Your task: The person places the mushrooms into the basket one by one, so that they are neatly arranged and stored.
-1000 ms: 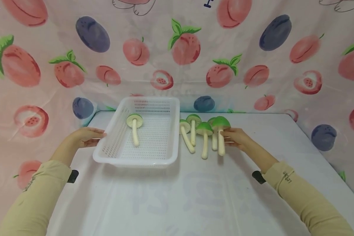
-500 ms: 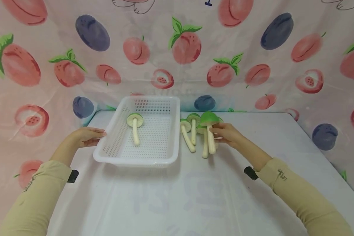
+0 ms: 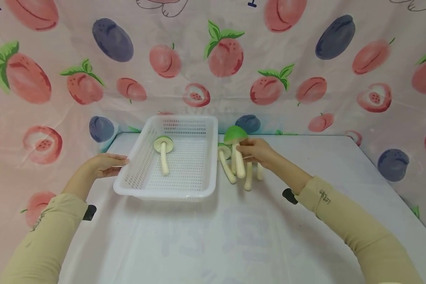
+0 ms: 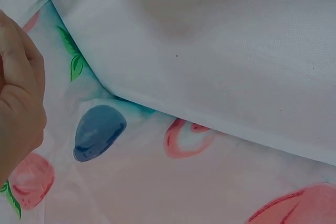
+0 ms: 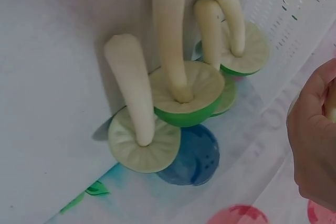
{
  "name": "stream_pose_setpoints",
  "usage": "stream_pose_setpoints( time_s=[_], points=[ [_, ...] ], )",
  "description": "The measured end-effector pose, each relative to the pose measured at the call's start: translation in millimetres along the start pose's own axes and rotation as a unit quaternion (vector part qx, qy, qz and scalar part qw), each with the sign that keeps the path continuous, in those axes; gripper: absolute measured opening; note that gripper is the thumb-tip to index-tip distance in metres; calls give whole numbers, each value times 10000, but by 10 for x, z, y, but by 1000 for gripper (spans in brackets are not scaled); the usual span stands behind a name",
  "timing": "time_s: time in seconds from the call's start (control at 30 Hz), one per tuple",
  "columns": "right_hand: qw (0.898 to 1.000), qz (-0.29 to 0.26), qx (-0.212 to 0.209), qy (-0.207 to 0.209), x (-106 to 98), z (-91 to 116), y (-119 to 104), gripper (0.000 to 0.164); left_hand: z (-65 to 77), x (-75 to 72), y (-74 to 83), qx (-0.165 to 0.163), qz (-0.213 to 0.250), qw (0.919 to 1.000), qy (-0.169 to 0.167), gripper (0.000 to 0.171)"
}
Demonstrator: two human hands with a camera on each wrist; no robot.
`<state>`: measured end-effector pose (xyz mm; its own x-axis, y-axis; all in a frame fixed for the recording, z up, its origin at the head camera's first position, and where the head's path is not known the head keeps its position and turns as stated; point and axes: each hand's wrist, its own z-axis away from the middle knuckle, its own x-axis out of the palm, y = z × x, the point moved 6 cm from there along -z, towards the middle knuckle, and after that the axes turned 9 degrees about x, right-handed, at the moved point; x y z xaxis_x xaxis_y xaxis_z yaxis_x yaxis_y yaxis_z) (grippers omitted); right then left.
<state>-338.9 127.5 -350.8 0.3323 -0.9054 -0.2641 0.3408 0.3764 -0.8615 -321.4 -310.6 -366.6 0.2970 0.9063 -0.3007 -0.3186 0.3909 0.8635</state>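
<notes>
A toy mushroom with a green cap and pale stem is pinched by the stem in my right hand, above the table just right of the white plastic basket. My left hand holds the basket's left rim; its fingertips are partly hidden there. One mushroom lies inside the basket. Several similar mushrooms lie beside the basket, partly hidden behind the right hand. In the right wrist view, their pale stems and caps show, with my right hand at the right edge.
A white-covered table reaches to a fruit-printed cloth hanging behind it. The basket has perforated, raised walls. Only the back of the left hand shows in the left wrist view, near the table's edge.
My right hand has carried the mushroom left and slightly upward, away from its place at the right of the group, toward the basket. The left hand and basket have stayed put.
</notes>
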Motion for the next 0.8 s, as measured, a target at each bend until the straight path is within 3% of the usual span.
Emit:
stream_pose_setpoints(
  time_s=[0.8],
  points=[
    [9923, 1165, -317, -285, 619, -112, -486, 42, 1, 0, -16, 43, -73, 9999, 73, 70]
  ],
)
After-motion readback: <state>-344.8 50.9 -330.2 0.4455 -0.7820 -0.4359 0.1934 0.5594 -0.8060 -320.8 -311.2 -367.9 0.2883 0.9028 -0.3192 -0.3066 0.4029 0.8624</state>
